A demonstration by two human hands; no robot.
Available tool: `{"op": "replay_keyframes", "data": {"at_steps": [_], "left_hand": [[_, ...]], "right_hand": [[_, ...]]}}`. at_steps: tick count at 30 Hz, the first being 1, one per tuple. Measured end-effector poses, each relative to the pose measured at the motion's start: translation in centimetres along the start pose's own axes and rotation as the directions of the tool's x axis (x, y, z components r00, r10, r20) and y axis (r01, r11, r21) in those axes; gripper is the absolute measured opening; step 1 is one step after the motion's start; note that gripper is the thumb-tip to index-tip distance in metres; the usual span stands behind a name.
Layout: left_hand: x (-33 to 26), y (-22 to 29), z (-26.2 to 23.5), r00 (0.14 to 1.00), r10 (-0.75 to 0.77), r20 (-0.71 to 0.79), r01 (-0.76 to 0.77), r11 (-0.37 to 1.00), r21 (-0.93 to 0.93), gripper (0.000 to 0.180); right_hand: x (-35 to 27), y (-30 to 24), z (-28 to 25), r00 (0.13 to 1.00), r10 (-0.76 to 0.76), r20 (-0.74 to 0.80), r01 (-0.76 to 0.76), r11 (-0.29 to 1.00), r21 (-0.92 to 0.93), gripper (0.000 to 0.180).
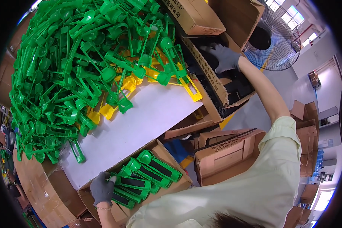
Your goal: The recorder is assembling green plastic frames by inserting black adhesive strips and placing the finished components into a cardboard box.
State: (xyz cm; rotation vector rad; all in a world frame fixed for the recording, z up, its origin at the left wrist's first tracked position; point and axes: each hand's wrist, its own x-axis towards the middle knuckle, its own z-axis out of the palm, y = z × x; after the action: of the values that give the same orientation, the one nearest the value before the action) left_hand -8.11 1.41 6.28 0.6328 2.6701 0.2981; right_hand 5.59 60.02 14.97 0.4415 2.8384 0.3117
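Note:
My left hand, in a grey glove, is at the lower left of an open cardboard box. Its fingers are curled round the end of a green plastic part with a black strip. Beside it in the box lie several more such parts, like the green holder, in an overlapping row. Far to the right, my right hand, also gloved in grey, reaches into a carton of black pieces. Its fingers are spread over the black pieces, and the fingertips are partly lost against them.
A big heap of green plastic parts covers the far left of the white table top. Yellow parts lie along its edge. An empty carton stands near my right side. A caged fan is at the back right.

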Motion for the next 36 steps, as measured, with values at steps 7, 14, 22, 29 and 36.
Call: {"op": "replay_keyframes", "data": {"at_steps": [7, 14, 22, 29, 36], "left_hand": [[-0.2, 0.0, 0.3, 1.000, 0.004, -0.009, -0.004, 0.999, -0.053, 0.029], [-0.3, 0.2, 0.0, 0.999, -0.010, 0.031, 0.011, 0.999, -0.031, 0.028], [-0.5, -0.4, 0.0, 0.998, 0.061, -0.026, -0.063, 0.992, -0.107, 0.023], [-0.2, 0.7, -2.3, 0.997, 0.031, -0.065, -0.036, 0.997, -0.069, 0.024], [3.3, 6.4, -2.4, 0.906, 0.293, -0.305, -0.399, 0.832, -0.385, 0.028]], "right_hand": [[-0.4, -0.1, 1.2, 0.998, -0.032, 0.055, 0.023, 0.989, 0.145, 0.108], [0.0, -0.7, 1.1, 0.999, 0.019, -0.050, -0.010, 0.984, 0.179, 0.107], [-3.1, 0.7, -0.2, 0.961, 0.009, -0.275, 0.117, 0.892, 0.436, 0.102], [-4.3, -8.8, -8.0, 0.961, -0.120, -0.251, 0.258, 0.722, 0.642, 0.096], [3.1, -21.5, 0.4, 0.844, -0.496, -0.206, 0.531, 0.716, 0.454, 0.097]]}}
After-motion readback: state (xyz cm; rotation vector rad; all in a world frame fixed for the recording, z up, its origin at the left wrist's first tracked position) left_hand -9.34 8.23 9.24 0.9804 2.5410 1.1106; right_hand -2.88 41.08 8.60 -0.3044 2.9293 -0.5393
